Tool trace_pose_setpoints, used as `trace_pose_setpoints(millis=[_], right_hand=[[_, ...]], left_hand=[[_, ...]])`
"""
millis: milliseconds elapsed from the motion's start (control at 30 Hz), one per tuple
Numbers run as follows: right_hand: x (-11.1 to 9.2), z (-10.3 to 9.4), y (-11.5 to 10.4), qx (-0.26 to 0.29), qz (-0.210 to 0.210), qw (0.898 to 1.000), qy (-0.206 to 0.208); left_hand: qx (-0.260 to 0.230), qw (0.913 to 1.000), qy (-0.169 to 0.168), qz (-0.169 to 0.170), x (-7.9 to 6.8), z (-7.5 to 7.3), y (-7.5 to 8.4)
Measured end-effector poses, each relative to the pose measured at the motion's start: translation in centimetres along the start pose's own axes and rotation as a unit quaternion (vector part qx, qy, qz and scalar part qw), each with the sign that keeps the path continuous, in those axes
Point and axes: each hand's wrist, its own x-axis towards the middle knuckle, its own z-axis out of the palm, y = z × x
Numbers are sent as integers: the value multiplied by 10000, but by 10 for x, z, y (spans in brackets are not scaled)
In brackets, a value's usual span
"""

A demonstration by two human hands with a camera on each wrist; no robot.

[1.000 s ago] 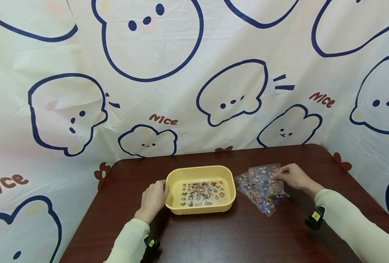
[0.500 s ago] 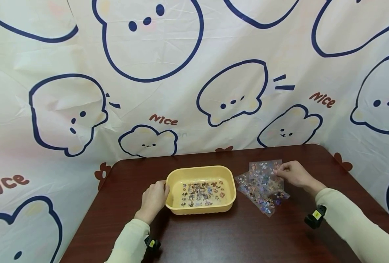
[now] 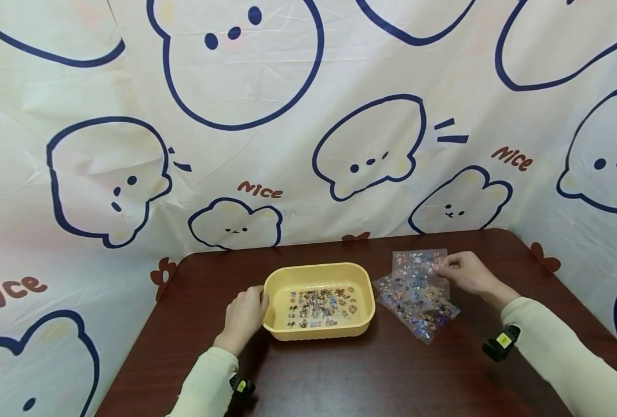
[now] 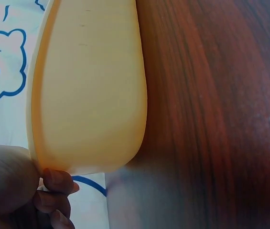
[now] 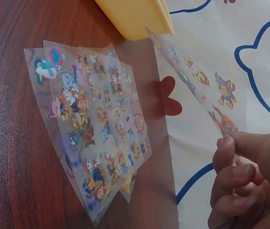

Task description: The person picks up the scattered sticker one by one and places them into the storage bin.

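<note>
My left hand (image 3: 243, 315) grips the left rim of a yellow plastic basin (image 3: 318, 334); the left wrist view shows thumb and curled fingers at the basin's edge (image 4: 89, 95). Inside the basin lies a clear sheet of small cartoon stickers (image 3: 321, 307). To its right, my right hand (image 3: 467, 273) pinches the edge of a clear sticker sheet (image 5: 221, 95) between thumb and index finger. That sheet is raised off a fanned pile of sticker sheets (image 5: 94, 124) on the table, as the right wrist view shows.
The brown wooden table (image 3: 329, 376) has rounded far corners. Behind it and to the right hangs a pale cloth (image 3: 287, 150) with blue bear outlines. A black wrist device (image 3: 501, 344) sits on the right sleeve, another (image 3: 242, 385) on the left.
My right hand has moved slightly up and away, lifting the top sticker sheet and sliding it toward the back of the pile. The left hand and the basin have stayed in place.
</note>
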Motion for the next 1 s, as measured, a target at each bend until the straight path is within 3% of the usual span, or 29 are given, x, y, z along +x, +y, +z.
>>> trace_pose_setpoints(millis=[1000], right_hand=[[-8, 2, -37, 259, -484, 9983, -171]], left_hand=[[-68, 10000, -26, -17, 0, 0, 1]])
